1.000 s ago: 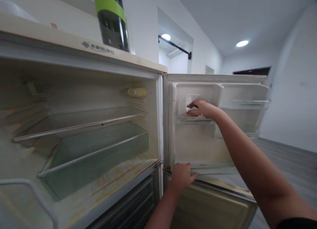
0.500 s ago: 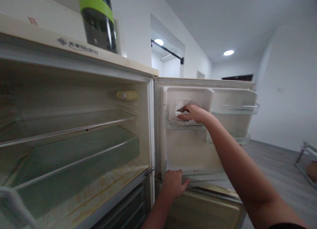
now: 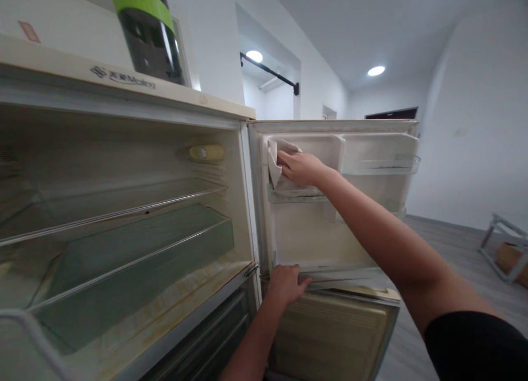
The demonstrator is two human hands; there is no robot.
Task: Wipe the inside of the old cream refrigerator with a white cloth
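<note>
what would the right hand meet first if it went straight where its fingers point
The white cloth at the right hand, then probably the fridge door near its hinge side; depth is unclear.

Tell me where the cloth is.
In the head view, just right of centre and above the middle: the cloth is at the right hand, by the open door's upper hinge-side shelf.

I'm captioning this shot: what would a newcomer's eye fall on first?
Probably the right hand, with a white cloth under its fingers, at the upper inside of the open door. Next, the left hand by the door's lowest shelf, and the green-banded cylinder atop the fridge, upper left.
</note>
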